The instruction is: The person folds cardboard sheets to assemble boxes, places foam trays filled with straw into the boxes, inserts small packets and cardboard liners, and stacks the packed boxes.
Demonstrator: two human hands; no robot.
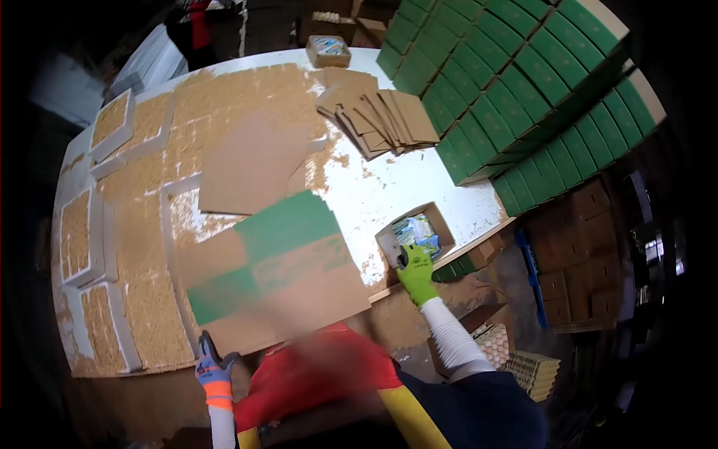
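Note:
My left hand (215,367), in a blue-grey and orange glove, is at the near left corner of a flat cardboard sheet (314,288) with green printed blocks. Its thumb and fingers are apart, and whether they touch the sheet is hard to tell. My right hand (417,275), in a lime green glove, closes over the near side of a small open cardboard box (443,224). Colourful packets (419,233) lie inside that box. The fingertips are partly hidden at its wall.
A plain cardboard piece (250,161) lies beyond the green sheet. Loose flattened cardboard (381,120) is piled further back. Stacked green boxes (516,90) rise at the right. White-walled trays (82,232) with tan crumbly material stand left. Egg trays (493,344) are below the table edge.

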